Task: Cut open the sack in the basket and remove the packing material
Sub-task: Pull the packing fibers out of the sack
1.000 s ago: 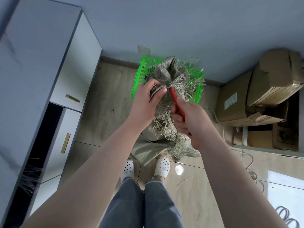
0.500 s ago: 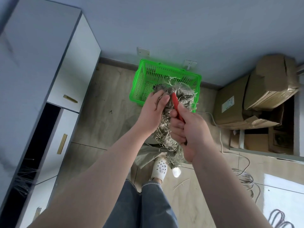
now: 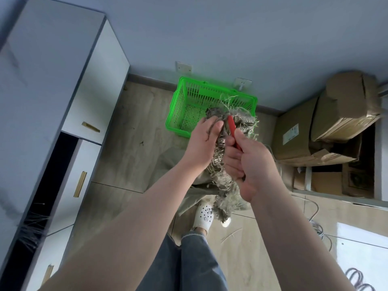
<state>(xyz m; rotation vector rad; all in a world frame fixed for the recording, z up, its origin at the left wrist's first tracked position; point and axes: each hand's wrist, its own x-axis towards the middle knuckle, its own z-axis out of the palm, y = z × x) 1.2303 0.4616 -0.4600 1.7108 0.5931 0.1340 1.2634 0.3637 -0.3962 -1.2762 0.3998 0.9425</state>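
Sack [image 3: 241, 122], limp and fraying, held above the basket [image 3: 178, 106]. Left hand [image 3: 202, 143] bunches its loose weave; right hand [image 3: 249, 164] clamps the red cutter [image 3: 232, 128]. Light, floppy: best taken by gathered cloth.

Materials / finish
Basket [image 3: 178, 106]: glossy green plastic lattice. Sack [image 3: 243, 120]: rough woven cloth, frayed fibrous edges. Tool handle [image 3: 232, 126]: smooth red plastic. Floor [image 3: 134, 148]: matt wood-look planks. Boxes [image 3: 344, 114]: matt brown cardboard. Cabinet [image 3: 92, 85]: smooth white panels, brass-look handles.
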